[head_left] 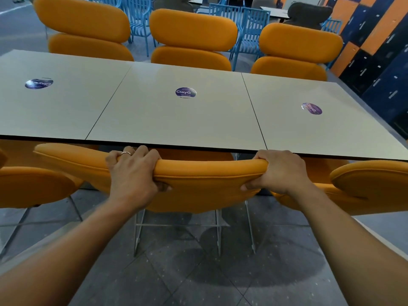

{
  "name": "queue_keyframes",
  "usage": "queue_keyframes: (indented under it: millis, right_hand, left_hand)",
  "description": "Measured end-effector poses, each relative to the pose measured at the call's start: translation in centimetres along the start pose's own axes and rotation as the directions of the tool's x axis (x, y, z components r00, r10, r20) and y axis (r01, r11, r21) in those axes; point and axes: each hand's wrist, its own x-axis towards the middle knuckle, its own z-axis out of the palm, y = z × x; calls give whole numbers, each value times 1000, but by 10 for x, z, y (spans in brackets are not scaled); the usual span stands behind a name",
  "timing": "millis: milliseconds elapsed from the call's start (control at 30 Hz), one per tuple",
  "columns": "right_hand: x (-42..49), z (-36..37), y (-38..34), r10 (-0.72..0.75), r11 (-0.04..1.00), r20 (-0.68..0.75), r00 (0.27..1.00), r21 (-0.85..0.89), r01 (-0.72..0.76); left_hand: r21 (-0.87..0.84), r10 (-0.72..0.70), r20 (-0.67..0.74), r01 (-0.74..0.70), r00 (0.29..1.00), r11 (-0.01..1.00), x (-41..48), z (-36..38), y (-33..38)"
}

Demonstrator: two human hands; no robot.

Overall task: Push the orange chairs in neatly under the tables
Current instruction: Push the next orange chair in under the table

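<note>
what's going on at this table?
A person grips the top backrest cushion of the middle orange chair with both hands: left hand, right hand. The backrest sits right at the near edge of the white table, with the seat underneath. Neighbouring orange chairs stand to its left and right, and three more face it from the far side.

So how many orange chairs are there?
6. Beyond the table: far left, far middle, far right. Near side: near middle, gripped by left hand and right hand, plus near left and near right. More may be hidden.
</note>
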Motion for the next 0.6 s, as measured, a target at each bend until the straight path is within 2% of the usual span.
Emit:
queue_keyframes:
  millis: [167, 333, 600]
  right_hand:
    - [-10, 6, -12, 29, 999, -17, 999, -17, -30]
    - [-19, 12, -18, -3, 1000, -51, 999, -19, 2]
    - [-4, 1, 5, -84, 996, 38, 996, 4, 84]
  left_hand:
    - [-3, 25, 15, -25, 1000, 1000, -4, -5, -12]
    - [18, 30, 13, -31, 999, 999, -8, -7, -20]
    - [23, -32, 6, 32, 999, 999, -3, -2, 2]
